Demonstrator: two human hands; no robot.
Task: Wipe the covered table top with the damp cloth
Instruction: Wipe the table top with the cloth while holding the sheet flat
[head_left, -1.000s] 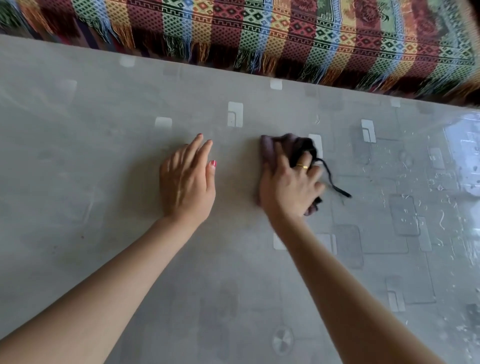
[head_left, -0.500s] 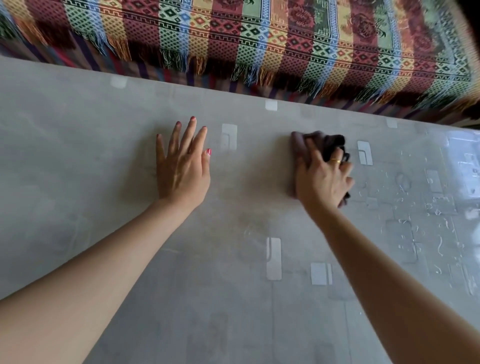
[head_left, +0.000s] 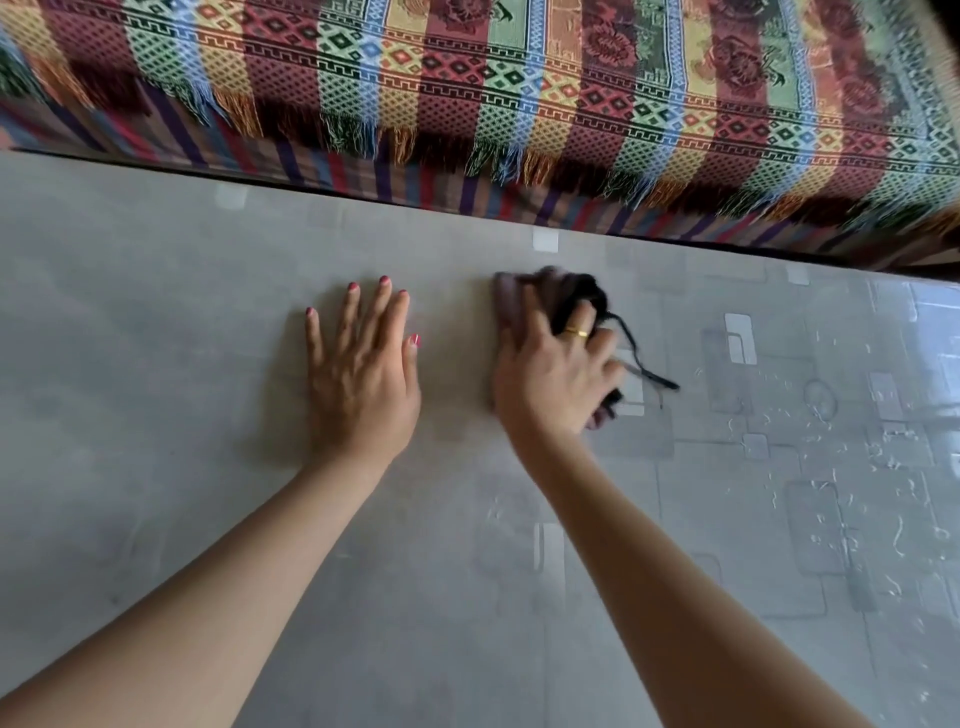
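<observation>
Right hand (head_left: 553, 376): fingers (head_left: 582, 325) bent over the bunched cloth (head_left: 535, 293), pressing it onto the surface (head_left: 467, 571). The cloth lies under the palm and shows beyond the fingertips; a dark string trails off to their right. Left hand (head_left: 363, 384): fingers straight and flat on the surface, holding nothing. The cloth appears soft and limp; hold the bunched middle, not the string.
</observation>
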